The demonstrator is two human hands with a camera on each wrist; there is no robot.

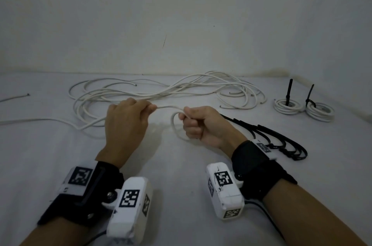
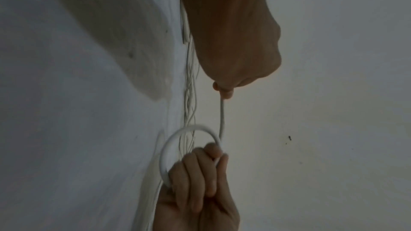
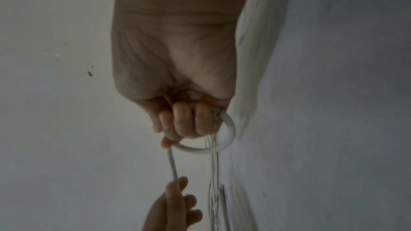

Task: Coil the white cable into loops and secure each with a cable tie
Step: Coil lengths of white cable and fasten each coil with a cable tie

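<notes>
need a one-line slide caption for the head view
Right hand holds a small loop of white cable while left hand pinches the strand; two tied coils sit far right.

Both forearms bare. Behind the fingers of the left hand (image 1: 125, 123) and right hand (image 1: 201, 125), each wrist carries a black strap (image 1: 255, 167) bearing 1 white camera housing (image 1: 224, 189) with black-and-white square markers; thin black cables trail rearward.

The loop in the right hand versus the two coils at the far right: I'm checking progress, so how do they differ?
The loop is a single turn; each of the two coils stacks several turns. The loop has no tie; each coil has a black cable tie sticking up. The loop is gripped by the right hand, while the coils lie on the table. All are white cable.
</notes>
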